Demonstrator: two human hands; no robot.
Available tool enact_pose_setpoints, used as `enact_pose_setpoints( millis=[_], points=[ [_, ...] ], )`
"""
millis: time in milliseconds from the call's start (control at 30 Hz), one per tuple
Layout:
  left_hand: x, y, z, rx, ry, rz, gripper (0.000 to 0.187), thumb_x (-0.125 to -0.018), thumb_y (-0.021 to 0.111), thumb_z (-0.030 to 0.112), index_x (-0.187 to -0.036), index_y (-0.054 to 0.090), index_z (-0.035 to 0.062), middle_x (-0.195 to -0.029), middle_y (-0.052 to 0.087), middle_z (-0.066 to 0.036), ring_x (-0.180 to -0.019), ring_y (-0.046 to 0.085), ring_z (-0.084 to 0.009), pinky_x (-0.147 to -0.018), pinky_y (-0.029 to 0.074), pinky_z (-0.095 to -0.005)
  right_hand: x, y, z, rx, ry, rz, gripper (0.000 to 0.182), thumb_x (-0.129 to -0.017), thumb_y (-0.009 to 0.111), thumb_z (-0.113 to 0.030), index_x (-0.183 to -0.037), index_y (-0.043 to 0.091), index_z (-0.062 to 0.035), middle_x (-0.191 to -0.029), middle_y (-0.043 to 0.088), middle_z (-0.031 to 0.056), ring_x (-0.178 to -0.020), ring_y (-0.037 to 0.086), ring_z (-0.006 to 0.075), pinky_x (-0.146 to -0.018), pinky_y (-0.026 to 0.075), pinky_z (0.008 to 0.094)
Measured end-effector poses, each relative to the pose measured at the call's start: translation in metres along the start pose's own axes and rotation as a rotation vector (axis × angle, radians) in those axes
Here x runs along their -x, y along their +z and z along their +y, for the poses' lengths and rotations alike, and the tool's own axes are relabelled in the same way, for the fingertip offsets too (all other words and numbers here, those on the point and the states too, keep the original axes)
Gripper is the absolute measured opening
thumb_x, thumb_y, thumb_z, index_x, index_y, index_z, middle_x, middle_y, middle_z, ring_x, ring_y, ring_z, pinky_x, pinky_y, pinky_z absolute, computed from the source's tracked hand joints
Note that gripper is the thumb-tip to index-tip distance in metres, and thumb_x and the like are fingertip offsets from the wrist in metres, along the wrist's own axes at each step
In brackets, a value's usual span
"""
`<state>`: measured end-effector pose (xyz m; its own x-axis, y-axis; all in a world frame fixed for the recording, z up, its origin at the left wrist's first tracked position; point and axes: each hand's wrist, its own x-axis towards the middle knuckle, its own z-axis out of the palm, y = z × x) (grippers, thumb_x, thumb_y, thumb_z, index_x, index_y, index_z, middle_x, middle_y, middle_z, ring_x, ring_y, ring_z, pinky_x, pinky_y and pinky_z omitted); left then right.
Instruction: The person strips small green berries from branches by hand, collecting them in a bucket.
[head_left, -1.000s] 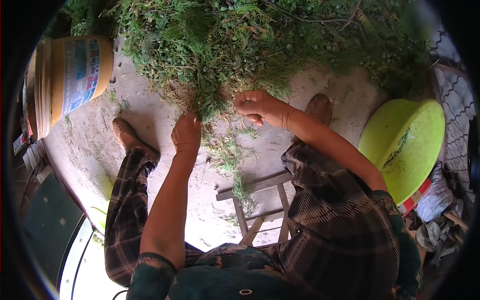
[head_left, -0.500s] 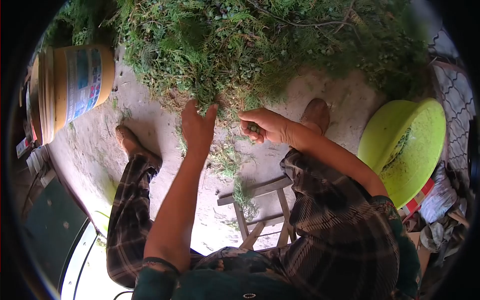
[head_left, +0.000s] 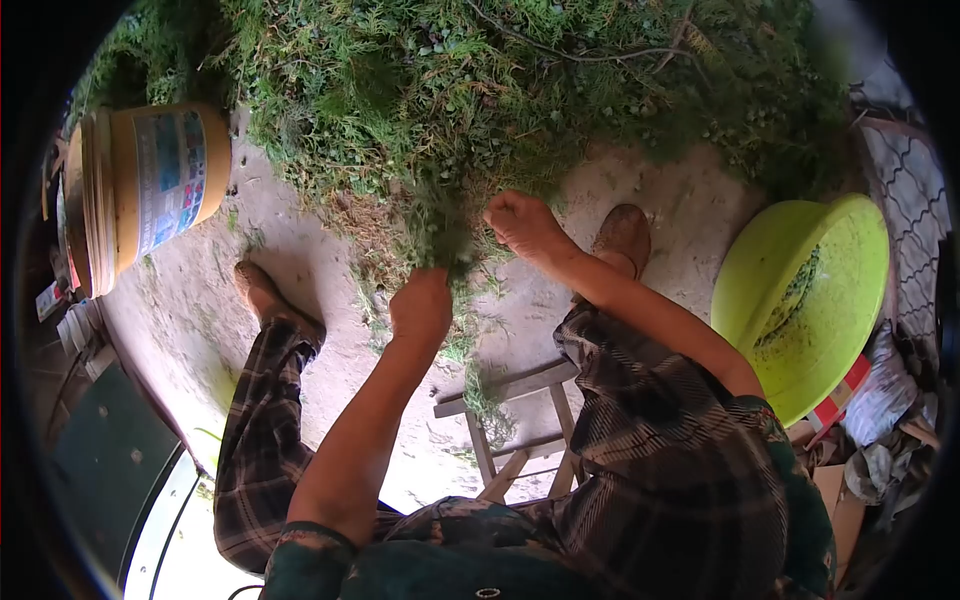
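My left hand (head_left: 420, 304) is closed around the lower end of an evergreen sprig (head_left: 437, 222), which points away from me and is blurred by motion. My right hand (head_left: 527, 225) is a closed fist just right of the sprig. Small green cones showed in that palm a moment earlier; the fingers now cover them. Beyond both hands lies a big heap of evergreen branches (head_left: 400, 110), scale-leaved and dotted with small pale green cones.
At left a yellow bucket (head_left: 170, 185) with a printed label lies tipped. A lime-green basin (head_left: 840, 330) with green bits inside leans at right. A wooden stool frame (head_left: 510, 385) is between my legs, with loose clippings (head_left: 488, 400) on it. My feet flank the hands.
My left hand has drawn back from the heap's edge with a sprig in its grip. The right hand has turned over and closed, moving slightly away from me.
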<state>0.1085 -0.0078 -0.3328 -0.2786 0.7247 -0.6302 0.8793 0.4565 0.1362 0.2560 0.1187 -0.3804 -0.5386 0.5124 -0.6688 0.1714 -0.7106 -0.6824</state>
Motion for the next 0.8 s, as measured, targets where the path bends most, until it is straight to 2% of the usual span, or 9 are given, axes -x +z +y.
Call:
enact_pose_setpoints(
  millis=[100, 300, 367, 467, 567, 600, 633, 700, 800],
  points=[
    [0.010, -0.002, -0.011, -0.084, 0.035, -0.072, 0.017, -0.083, 0.056, 0.020, -0.096, 0.059, 0.0091, -0.086, 0.061, -0.016, -0.082, 0.061, -0.0339, -0.069, 0.048, -0.0448, -0.004, 0.004, -0.001, 0.015, -0.134, 0.010, 0.012, -0.086, 0.057, -0.017, -0.086, 0.055, -0.0058, -0.065, 0.048, -0.0023, -0.056, 0.042, 0.0066, -0.050, 0.036, 0.0244],
    [-0.008, -0.028, 0.006, 0.353, 0.044, 0.363, 0.026, -0.080, 0.064, 0.022, -0.103, 0.056, 0.0111, -0.094, 0.056, -0.016, -0.081, 0.058, -0.0353, -0.070, 0.046, -0.0450, -0.005, 0.006, 0.004, 0.279, -0.042, 0.027, 0.026, -0.082, 0.062, -0.017, -0.099, 0.055, 0.0014, -0.077, 0.058, 0.0093, -0.068, 0.055, 0.0159, -0.060, 0.045, 0.0321],
    [-0.024, -0.037, 0.024, 0.251, 0.132, 0.387, 0.032, -0.079, 0.065, 0.021, -0.107, 0.054, 0.0114, -0.096, 0.056, -0.016, -0.082, 0.058, -0.0355, -0.070, 0.047, -0.0447, -0.010, 0.007, 0.018, 0.393, -0.255, 0.074, 0.031, -0.081, 0.062, -0.017, -0.103, 0.054, 0.0026, -0.080, 0.060, 0.0130, -0.073, 0.058, 0.0188, -0.065, 0.047, 0.0341],
    [-0.042, -0.036, 0.033, 0.031, 0.205, 0.353, 0.040, -0.078, 0.066, 0.019, -0.114, 0.050, 0.0117, -0.097, 0.056, -0.016, -0.082, 0.059, -0.0358, -0.071, 0.048, -0.0441, -0.006, 0.006, 0.005, 0.738, -0.250, -0.011, 0.029, -0.082, 0.062, -0.017, -0.102, 0.054, 0.0021, -0.081, 0.061, 0.0145, -0.077, 0.059, 0.0218, -0.069, 0.048, 0.0355],
    [-0.049, -0.040, 0.033, -0.032, 0.105, 0.247, 0.041, -0.079, 0.064, 0.017, -0.117, 0.049, 0.0111, -0.096, 0.059, -0.016, -0.080, 0.062, -0.0351, -0.070, 0.049, -0.0420, -0.008, 0.005, -0.011, 0.526, 0.020, -0.210, 0.027, -0.083, 0.063, -0.018, -0.101, 0.056, 0.0004, -0.077, 0.061, 0.0121, -0.070, 0.059, 0.0202, -0.064, 0.049, 0.0347],
    [-0.050, -0.043, 0.031, 0.026, 0.019, 0.191, 0.040, -0.080, 0.063, 0.015, -0.118, 0.050, 0.0107, -0.095, 0.061, -0.017, -0.078, 0.063, -0.0344, -0.068, 0.050, -0.0402, 0.000, 0.001, -0.030, 0.401, 0.115, -0.326, 0.028, -0.087, 0.061, -0.024, -0.101, 0.056, -0.0011, -0.068, 0.057, 0.0066, -0.057, 0.054, 0.0127, -0.048, 0.045, 0.0292],
    [-0.050, -0.044, 0.021, 0.021, 0.024, 0.191, 0.040, -0.080, 0.063, 0.015, -0.118, 0.050, 0.0107, -0.095, 0.061, -0.017, -0.078, 0.063, -0.0344, -0.068, 0.050, -0.0402, 0.006, -0.005, -0.040, 0.397, 0.112, -0.323, 0.028, -0.087, 0.061, -0.024, -0.101, 0.056, -0.0011, -0.068, 0.057, 0.0066, -0.057, 0.054, 0.0127, -0.048, 0.045, 0.0292],
    [-0.044, -0.056, -0.001, 0.663, 0.169, 0.312, 0.039, -0.083, 0.057, 0.011, -0.122, 0.050, 0.0090, -0.094, 0.064, -0.014, -0.072, 0.065, -0.0286, -0.065, 0.051, -0.0370, 0.016, -0.015, -0.058, -0.250, 0.155, -0.385, 0.034, -0.090, 0.058, -0.034, -0.100, 0.054, -0.0016, -0.060, 0.048, -0.0006, -0.048, 0.041, 0.0031, -0.037, 0.031, 0.0194],
    [-0.027, -0.106, 0.002, 1.373, 0.049, 0.124, 0.027, -0.091, 0.047, 0.010, -0.115, 0.055, 0.0007, -0.100, 0.064, -0.011, -0.087, 0.060, -0.0159, -0.080, 0.047, -0.0295, 0.020, -0.021, -0.071, -0.331, 0.068, -0.299, 0.032, -0.093, 0.055, -0.034, -0.099, 0.052, -0.0025, -0.064, 0.047, -0.0015, -0.046, 0.038, 0.0012, -0.035, 0.028, 0.0167]
  ],
)
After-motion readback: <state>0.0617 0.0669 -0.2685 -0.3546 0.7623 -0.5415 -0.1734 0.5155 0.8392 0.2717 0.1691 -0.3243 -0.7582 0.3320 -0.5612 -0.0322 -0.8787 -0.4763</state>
